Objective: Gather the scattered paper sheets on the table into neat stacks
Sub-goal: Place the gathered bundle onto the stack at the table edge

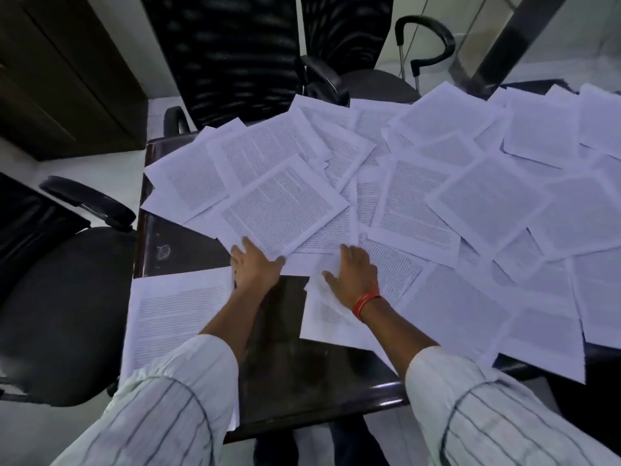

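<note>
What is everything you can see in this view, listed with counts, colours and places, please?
paper sheets: many, white with printed text, scattered and overlapping over most of the table
paper stack: one, white, near left corner of the table
table: one, dark brown, centre
office chairs: at least three, black, left and far side
wristband: one, orange, right wrist
sleeves: two, white with dark stripes, bottom
left hand: holds a sheet's edge
right hand: flat on the sheets
</note>
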`<state>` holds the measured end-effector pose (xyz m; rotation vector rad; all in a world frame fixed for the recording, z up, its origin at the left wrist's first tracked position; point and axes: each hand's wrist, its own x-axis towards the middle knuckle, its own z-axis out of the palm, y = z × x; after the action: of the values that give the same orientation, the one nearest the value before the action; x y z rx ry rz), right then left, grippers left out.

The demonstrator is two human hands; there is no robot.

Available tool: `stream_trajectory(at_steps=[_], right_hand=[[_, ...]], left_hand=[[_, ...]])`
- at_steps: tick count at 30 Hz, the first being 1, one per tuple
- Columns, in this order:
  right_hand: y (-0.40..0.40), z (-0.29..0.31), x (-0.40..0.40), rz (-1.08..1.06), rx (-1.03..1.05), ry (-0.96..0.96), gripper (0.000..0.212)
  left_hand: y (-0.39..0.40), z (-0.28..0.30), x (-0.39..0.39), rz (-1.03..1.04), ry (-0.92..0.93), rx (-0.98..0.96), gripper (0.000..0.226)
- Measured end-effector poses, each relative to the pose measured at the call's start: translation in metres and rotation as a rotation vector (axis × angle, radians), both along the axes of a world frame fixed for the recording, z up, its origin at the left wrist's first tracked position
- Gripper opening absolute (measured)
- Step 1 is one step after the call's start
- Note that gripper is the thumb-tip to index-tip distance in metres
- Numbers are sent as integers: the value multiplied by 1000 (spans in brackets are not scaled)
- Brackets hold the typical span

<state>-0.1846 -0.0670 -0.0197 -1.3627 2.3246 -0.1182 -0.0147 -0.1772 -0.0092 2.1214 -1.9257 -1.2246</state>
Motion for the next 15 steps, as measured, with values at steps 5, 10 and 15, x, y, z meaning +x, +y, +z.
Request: stream_trajectory(at_steps=[5,10,15], right_hand=[[0,-8,-10,296,184,193,65],[-13,4,-14,350,194,202,65],[-47,27,-25,-362,21,-548,91]], left_hand=[[-7,-22,-11,-417,-422,-141,79],[9,-9,-17,-702,-699,-389,32],[17,3,-31,-585,-262,-657,15]])
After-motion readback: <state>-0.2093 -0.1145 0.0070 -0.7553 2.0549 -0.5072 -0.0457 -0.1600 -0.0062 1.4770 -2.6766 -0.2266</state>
